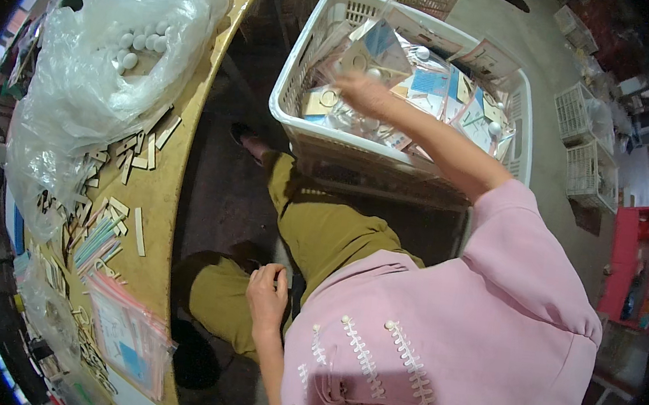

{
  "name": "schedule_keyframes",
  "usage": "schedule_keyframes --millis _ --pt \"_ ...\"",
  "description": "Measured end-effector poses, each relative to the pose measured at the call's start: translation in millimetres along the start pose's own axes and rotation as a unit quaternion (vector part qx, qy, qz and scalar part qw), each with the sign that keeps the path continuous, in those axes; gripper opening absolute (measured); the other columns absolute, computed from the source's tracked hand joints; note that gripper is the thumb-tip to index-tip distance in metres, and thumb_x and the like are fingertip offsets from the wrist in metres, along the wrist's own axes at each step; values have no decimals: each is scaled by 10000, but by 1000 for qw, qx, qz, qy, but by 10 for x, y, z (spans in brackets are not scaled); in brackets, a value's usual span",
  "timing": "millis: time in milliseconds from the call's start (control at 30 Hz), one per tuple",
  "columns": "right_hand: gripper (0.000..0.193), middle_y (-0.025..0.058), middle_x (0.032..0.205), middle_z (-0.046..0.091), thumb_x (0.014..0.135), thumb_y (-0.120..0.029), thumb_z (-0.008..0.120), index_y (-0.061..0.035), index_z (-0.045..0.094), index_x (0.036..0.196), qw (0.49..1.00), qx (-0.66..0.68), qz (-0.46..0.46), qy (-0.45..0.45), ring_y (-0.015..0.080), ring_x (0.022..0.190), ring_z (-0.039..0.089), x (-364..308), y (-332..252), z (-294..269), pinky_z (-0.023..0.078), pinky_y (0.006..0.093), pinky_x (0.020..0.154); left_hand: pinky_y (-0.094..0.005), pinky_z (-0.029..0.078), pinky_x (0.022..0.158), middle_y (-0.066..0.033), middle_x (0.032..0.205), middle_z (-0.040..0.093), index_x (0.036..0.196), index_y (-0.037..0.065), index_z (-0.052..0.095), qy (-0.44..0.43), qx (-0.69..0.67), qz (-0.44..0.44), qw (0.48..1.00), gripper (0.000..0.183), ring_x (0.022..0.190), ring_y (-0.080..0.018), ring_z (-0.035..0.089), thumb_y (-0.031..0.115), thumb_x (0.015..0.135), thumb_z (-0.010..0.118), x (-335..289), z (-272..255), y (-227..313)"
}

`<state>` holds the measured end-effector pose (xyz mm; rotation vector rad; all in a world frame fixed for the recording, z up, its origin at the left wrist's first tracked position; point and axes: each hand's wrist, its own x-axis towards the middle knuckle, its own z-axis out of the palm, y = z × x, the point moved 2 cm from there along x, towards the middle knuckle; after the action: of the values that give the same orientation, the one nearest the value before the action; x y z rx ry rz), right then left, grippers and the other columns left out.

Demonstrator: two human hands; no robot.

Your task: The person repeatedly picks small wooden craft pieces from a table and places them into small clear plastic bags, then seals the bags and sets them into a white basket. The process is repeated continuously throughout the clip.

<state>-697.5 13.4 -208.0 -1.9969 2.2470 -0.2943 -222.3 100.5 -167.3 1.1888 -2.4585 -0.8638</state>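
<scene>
My right hand (362, 93) reaches into the near left part of a white plastic basket (528, 113). Its fingers are blurred, so their grip is hard to tell. Just beyond them a clear packet (379, 45) with a printed card leans over several similar packets (430, 83) that fill the basket. White balls (422, 53) show among these packets. My left hand (267, 295) is over my lap, its fingers curled in; whatever they hold is too small to make out.
A yellowish table (163, 210) runs along my left. On it lie a clear plastic bag of white balls (143, 43), flat wooden pieces (140, 231), pastel sticks (98, 243) and a stack of flat packets (128, 340). More white baskets (591, 175) and a red cabinet (625, 263) stand on the right.
</scene>
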Motion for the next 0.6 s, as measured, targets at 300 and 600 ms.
schedule_keyframes --millis 300,600 --pt "864 168 1725 175 966 -791 391 -278 284 1654 923 -63 282 -255 478 1567 126 -1277 801 -196 159 646 1257 -456 523 800 -157 953 712 984 26 707 -49 -6 17 999 81 909 -373 647 83 937 675 24 132 -9" --pt "530 252 1385 574 989 -392 594 -30 623 1375 956 -48 241 -158 387 1317 524 -944 911 -41 418 524 1093 -479 529 886 -158 1007 724 1010 68 719 -28 -30 14 999 170 1008 -370 666 147 918 599 -74 196 -83"
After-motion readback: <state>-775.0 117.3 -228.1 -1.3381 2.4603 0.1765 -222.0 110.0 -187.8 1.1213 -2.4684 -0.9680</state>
